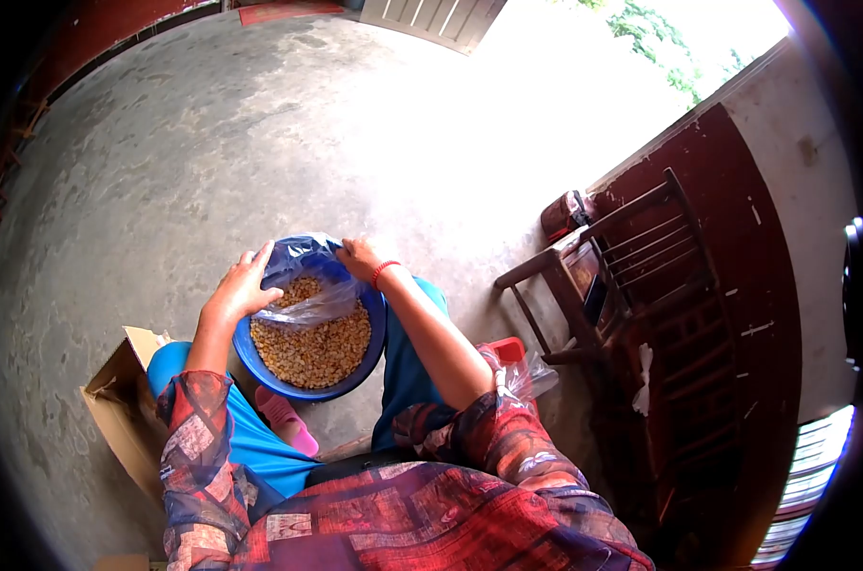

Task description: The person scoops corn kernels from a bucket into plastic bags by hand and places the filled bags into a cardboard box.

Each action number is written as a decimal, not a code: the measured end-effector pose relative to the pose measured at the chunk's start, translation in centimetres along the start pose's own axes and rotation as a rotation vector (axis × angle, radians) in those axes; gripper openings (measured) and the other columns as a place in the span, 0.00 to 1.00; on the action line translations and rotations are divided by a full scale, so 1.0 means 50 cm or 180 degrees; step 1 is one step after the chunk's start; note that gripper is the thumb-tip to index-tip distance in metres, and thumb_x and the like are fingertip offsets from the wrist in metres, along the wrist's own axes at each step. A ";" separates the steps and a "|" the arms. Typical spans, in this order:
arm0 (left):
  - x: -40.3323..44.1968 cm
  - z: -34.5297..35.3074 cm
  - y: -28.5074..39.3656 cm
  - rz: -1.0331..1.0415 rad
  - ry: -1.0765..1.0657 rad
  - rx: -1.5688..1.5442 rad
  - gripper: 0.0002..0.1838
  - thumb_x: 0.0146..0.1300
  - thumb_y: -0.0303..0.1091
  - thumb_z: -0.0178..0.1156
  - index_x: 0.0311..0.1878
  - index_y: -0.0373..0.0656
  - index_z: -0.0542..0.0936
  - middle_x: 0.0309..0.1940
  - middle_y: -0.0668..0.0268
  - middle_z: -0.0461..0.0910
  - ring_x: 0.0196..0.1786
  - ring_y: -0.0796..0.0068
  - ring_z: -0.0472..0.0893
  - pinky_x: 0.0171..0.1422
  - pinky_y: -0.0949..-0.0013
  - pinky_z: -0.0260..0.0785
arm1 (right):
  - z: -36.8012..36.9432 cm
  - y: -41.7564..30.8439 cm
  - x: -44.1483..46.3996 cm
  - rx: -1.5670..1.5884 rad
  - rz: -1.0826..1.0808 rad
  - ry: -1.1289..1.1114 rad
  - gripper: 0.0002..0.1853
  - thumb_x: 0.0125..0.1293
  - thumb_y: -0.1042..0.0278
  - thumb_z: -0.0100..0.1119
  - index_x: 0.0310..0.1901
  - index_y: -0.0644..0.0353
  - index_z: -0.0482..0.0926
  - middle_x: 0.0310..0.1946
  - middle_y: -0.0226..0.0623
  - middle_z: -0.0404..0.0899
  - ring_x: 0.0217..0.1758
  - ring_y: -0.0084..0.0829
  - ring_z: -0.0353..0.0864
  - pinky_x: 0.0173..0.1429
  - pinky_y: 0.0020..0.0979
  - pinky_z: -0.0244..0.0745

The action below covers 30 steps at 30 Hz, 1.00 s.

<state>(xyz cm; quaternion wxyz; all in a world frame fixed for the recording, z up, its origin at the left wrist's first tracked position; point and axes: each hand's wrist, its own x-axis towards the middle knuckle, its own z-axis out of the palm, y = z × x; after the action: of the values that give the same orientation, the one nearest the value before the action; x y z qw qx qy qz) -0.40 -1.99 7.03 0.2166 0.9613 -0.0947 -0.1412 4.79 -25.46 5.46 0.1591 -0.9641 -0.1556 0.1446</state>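
Note:
A blue basin (378, 328) holds yellow corn kernels (312, 354) between my knees. Across its far half lies a clear plastic bag (328, 303), with kernels showing through and beneath it. My left hand (244, 287) grips the bag's edge at the basin's left rim, thumb toward the inside. At the far right of the rim, my right hand (360, 258), with a red bracelet on its wrist, has its fingers closed on the bag's other edge. Parts of the fingers on both hands are hidden by the plastic.
An open cardboard box (127, 400) stands by my left leg. Beside my right elbow are a red plastic item (507, 350) and more clear plastic (536, 378). A dark wooden chair (569, 285) stands against the wall at right. Concrete floor (184, 181) surrounds me.

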 end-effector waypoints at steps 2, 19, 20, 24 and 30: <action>-0.001 -0.003 0.003 -0.0060 -0.0055 -0.0001 0.48 0.44 0.39 0.65 0.68 0.50 0.49 0.57 0.46 0.62 0.58 0.49 0.67 0.61 0.59 0.61 | 0.003 0.001 0.001 -0.0023 0.0040 -0.0014 0.18 0.61 0.57 0.42 0.37 0.63 0.75 0.35 0.54 0.77 0.43 0.51 0.75 0.49 0.43 0.69; -0.001 0.006 -0.005 0.0031 0.0062 -0.0028 0.47 0.45 0.41 0.65 0.68 0.53 0.50 0.58 0.47 0.61 0.57 0.47 0.67 0.60 0.56 0.62 | 0.025 0.013 0.011 -0.0422 -0.0077 0.0219 0.19 0.61 0.53 0.38 0.37 0.56 0.77 0.32 0.45 0.79 0.37 0.43 0.79 0.41 0.42 0.72; -0.002 0.004 -0.004 0.0027 0.0063 -0.0029 0.47 0.45 0.41 0.65 0.68 0.53 0.50 0.58 0.47 0.61 0.57 0.47 0.67 0.60 0.56 0.62 | 0.025 0.012 0.010 -0.0448 -0.0072 0.0210 0.19 0.61 0.53 0.38 0.37 0.56 0.77 0.32 0.45 0.79 0.37 0.43 0.79 0.41 0.42 0.72; -0.004 -0.001 0.003 -0.0023 0.0012 -0.0042 0.48 0.43 0.39 0.65 0.68 0.50 0.50 0.58 0.47 0.61 0.59 0.49 0.66 0.62 0.59 0.61 | 0.027 0.012 0.011 -0.0490 -0.0077 0.0216 0.19 0.61 0.54 0.38 0.37 0.56 0.77 0.32 0.45 0.79 0.37 0.43 0.79 0.41 0.41 0.72; -0.005 -0.002 0.005 -0.0050 -0.0016 -0.0031 0.49 0.43 0.39 0.65 0.68 0.50 0.49 0.59 0.47 0.60 0.59 0.49 0.66 0.61 0.59 0.61 | 0.030 0.015 0.014 -0.0481 -0.0125 0.0258 0.19 0.61 0.54 0.38 0.36 0.57 0.77 0.31 0.45 0.79 0.36 0.43 0.79 0.40 0.41 0.72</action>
<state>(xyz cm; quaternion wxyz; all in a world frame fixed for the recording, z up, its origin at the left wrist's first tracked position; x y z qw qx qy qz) -0.63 -2.10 7.30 0.2199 0.9607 -0.0869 -0.1457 5.12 -25.48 3.70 0.0949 -0.9752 -0.1783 0.0902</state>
